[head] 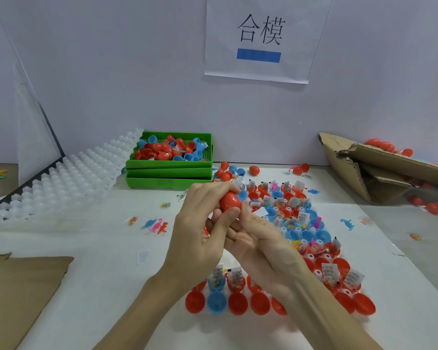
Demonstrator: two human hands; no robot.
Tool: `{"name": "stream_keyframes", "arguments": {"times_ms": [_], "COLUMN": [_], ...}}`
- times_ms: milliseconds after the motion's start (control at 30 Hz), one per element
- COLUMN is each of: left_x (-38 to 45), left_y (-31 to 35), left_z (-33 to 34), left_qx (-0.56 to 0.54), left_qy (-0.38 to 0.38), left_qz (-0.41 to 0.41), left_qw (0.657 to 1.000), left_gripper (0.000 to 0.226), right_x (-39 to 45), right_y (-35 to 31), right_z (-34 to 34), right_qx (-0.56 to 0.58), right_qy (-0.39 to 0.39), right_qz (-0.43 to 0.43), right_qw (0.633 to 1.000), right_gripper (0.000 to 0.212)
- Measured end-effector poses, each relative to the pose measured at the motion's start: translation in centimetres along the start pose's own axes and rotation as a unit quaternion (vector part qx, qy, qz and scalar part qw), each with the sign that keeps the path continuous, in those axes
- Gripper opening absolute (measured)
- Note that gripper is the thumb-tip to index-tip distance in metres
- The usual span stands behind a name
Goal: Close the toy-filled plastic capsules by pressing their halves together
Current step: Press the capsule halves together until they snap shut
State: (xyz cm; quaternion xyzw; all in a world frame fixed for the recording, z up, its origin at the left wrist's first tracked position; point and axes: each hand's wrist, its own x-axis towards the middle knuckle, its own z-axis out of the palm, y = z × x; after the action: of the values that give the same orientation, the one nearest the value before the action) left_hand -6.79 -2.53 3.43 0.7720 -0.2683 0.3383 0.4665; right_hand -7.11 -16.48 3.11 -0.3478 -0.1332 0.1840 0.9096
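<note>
Red capsule [230, 201], gripped between both hands' fingers [208, 195]

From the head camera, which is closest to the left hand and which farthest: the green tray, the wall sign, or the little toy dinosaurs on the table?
Measured from the left hand:
1. Toy dinosaurs, on the table just to its left.
2. Green tray, beyond it, stacked near the wall.
3. Wall sign, high on the wall behind.

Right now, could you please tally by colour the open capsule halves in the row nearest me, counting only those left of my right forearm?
red halves: 4 (one partly hidden)
blue half: 1
Total: 5
</note>
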Motion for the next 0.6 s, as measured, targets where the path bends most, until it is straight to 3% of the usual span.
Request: {"name": "stream_keyframes", "arguments": {"times_ms": [200, 433, 600], "left_x": [0.2, -0.2, 0.0], "left_y": [-0.1, 0.2, 0.2], "left_z": [-0.1, -0.1, -0.2], "left_qx": [0.013, -0.052, -0.050], "left_qy": [-0.001, -0.023, 0.006], "left_qz": [-0.013, -0.072, -0.065], "left_qw": [1.000, 0.996, 0.997], "left_gripper": [0.032, 0.056, 0.039], "right_x": [0.0, -0.1, -0.2], "right_y": [0.3, -0.8, -1.0], "right_z": [0.2, -0.3, -0.2], "right_qx": [0.030, 0.024, 0.033], "right_qy": [-0.006, 0.008, -0.003], "right_qz": [0.015, 0.048, 0.057], "right_qw": [0.999, 0.999, 0.998], "right_gripper": [0.036, 0.035, 0.038]}}
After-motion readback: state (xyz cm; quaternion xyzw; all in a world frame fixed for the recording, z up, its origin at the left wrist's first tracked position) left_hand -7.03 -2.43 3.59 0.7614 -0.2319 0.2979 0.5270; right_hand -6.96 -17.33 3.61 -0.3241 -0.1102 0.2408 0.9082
